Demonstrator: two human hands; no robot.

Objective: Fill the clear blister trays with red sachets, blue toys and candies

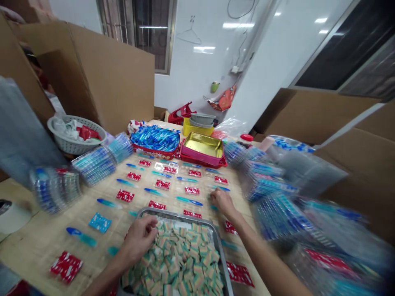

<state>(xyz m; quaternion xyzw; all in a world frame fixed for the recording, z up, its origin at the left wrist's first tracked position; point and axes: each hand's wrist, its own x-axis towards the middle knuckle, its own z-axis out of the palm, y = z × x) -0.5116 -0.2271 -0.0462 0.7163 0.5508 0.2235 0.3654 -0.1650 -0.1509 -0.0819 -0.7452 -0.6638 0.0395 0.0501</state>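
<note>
Tray [222,255] near, likely for easy reach.
Left hand [139,237] half-curled above, right hand [222,201] bunched beyond; cannot tell grips.

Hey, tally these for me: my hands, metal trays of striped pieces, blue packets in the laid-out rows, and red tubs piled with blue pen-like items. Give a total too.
Hands: 2, left hand and right hand
Metal tray of striped pieces: 1
Blue packet: 1
Red tub of blue pen-like items: 1
Total: 5
</note>
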